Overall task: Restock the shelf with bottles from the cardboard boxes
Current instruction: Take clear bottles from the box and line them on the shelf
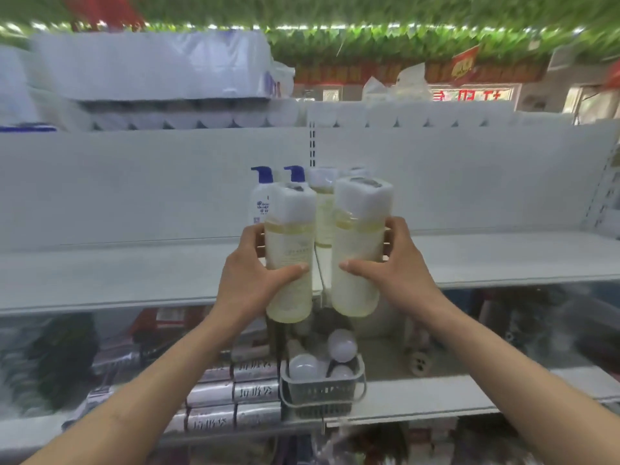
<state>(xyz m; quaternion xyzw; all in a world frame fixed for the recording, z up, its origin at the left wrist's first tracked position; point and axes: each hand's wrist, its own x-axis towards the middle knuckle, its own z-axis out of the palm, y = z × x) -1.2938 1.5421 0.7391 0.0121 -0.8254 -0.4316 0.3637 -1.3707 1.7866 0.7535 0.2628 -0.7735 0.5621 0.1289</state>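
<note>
Fingers [288, 270] curled round bottles: left hand [248, 280] grips left bottle [290, 229], right hand [402, 276] grips right bottle [360, 229]. Hold both upright, set on shelf [134, 280] before rear bottles [323, 209], no knocking.

Two tall clear plastic bottles of pale yellow liquid, each with a white square cap, are held upright side by side at the near edge of the white metal shelf [134, 276]. The left hand [255, 280] grips the left bottle [290, 250] and the right hand [396, 266] grips the right bottle [360, 243], with a narrow gap between them. Their bases hang below the shelf's front lip. Farther back on the shelf a third bottle [323, 209] of the same kind stands upright, seen through the gap, with another white cap [355, 171] showing just behind it to the right. Left of these stand two white pump bottles [260, 203] with blue pump heads, close together. The right one is mostly hidden.
</note>
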